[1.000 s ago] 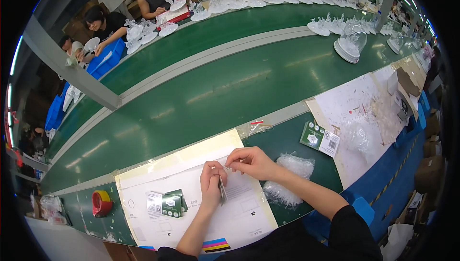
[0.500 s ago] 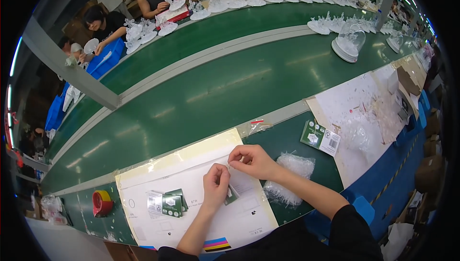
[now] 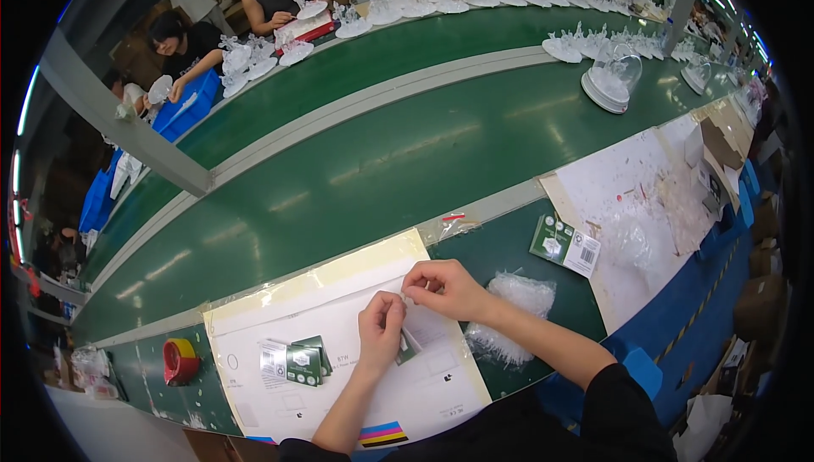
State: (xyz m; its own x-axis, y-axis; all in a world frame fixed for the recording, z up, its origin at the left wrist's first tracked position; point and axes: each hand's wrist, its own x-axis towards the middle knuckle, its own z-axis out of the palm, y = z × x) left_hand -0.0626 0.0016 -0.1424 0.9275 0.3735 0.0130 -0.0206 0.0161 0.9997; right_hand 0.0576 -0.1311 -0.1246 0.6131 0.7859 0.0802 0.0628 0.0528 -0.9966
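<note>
My left hand (image 3: pixel 381 326) is closed over a white printed sheet (image 3: pixel 356 407), thumb against the curled fingers. My right hand (image 3: pixel 439 286) pinches close beside it, fingertips almost meeting the left ones. Whatever lies between the fingers is too small to make out. A green and white card or small box (image 3: pixel 408 347) lies partly hidden behind the left hand. Left of that hand, a few green and white cards or small boxes (image 3: pixel 303 364) overlap on the sheet. Under my right forearm sits a clear bag of thin white strands (image 3: pixel 519 301).
A red and yellow tape roll (image 3: pixel 180 360) stands at left. More green and white packs (image 3: pixel 565 244) lie at right, by a littered white board (image 3: pixel 623 174). Beyond runs a green conveyor (image 3: pixel 365 161) carrying a clear dome (image 3: pixel 612 79). People work across it near blue bins (image 3: pixel 188 106).
Both hands keep nearly the same closed pose, fingertips together. The clear dome sits slightly further left. Across the belt, a person's hand has shifted beside a white disc.
</note>
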